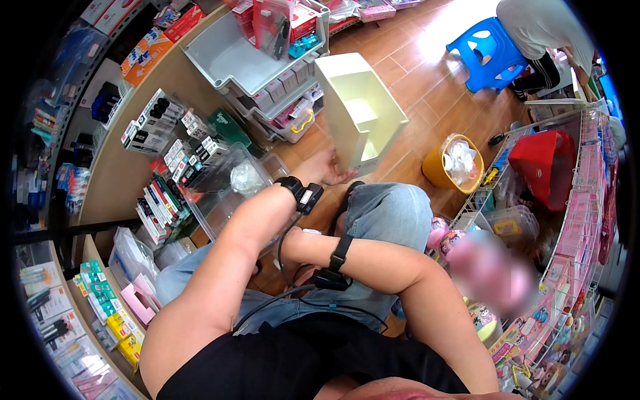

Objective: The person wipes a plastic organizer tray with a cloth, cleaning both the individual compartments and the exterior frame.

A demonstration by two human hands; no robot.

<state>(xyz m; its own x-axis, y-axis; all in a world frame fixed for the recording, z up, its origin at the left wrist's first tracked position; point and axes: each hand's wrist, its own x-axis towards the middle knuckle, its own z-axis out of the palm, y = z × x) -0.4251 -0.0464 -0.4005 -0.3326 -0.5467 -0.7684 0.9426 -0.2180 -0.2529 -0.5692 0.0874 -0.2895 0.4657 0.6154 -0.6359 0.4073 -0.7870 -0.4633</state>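
Observation:
A cream plastic magazine file box is tilted with its open side towards me, above the wood-look tile floor. My left hand grips it at the lower near corner, fingers against its underside. My right hand is low between my knees, left of my right forearm; its fingers are mostly hidden, so I cannot tell whether it holds anything. A small white thing shows beside it. Left of my hands stands a clear plastic bin with a crumpled clear plastic bag inside.
Grey stacked storage baskets and boxed pens are at left. A yellow waste bin stands ahead right, near a blue plastic stool and another person. A wire rack of pink goods curves along the right.

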